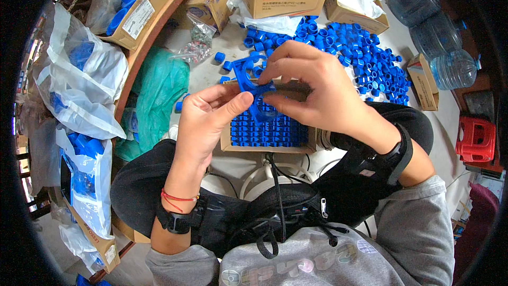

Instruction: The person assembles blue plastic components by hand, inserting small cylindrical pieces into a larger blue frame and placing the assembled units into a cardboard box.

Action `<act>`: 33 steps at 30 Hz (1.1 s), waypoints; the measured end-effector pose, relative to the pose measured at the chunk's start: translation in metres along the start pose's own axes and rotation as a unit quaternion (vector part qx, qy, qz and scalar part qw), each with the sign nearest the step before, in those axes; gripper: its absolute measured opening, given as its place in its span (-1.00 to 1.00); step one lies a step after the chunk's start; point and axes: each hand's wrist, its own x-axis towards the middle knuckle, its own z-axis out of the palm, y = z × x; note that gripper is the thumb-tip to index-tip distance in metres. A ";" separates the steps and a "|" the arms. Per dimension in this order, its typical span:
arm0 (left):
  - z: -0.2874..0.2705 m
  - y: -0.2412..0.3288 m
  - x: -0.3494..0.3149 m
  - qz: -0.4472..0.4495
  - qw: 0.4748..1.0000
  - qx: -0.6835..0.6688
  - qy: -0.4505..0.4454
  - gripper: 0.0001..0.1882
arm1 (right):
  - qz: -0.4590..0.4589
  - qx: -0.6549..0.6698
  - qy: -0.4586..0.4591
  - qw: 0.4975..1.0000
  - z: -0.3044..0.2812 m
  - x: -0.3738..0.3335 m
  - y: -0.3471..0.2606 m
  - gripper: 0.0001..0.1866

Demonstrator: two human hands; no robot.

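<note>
One openwork blue plastic fitting: left hand pinches left side, right hand pinches right. Probably light, stiff, slick; hold by edges.

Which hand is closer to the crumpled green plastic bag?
Left. The left hand is just to the right of the crumpled green plastic bag; the right hand is farther right, beyond the blue plastic piece.

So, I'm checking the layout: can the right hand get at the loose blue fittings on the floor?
Probably yes: the right hand is near the loose blue fittings and nothing visible blocks it, though it's holding a blue plastic piece.
</note>
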 end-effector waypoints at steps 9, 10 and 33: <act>-0.001 0.004 0.000 0.046 0.998 0.009 0.039 -0.78 | 0.313 0.335 -0.075 0.885 -0.009 0.007 0.007 -0.84; 0.000 0.005 -0.001 0.064 0.997 0.023 0.028 -0.78 | 0.385 0.394 -0.142 0.823 -0.010 0.008 0.006 -0.86; 0.003 0.007 -0.002 0.250 0.925 0.283 0.035 -0.79 | 0.439 0.538 -0.173 0.698 -0.003 0.001 0.005 -0.79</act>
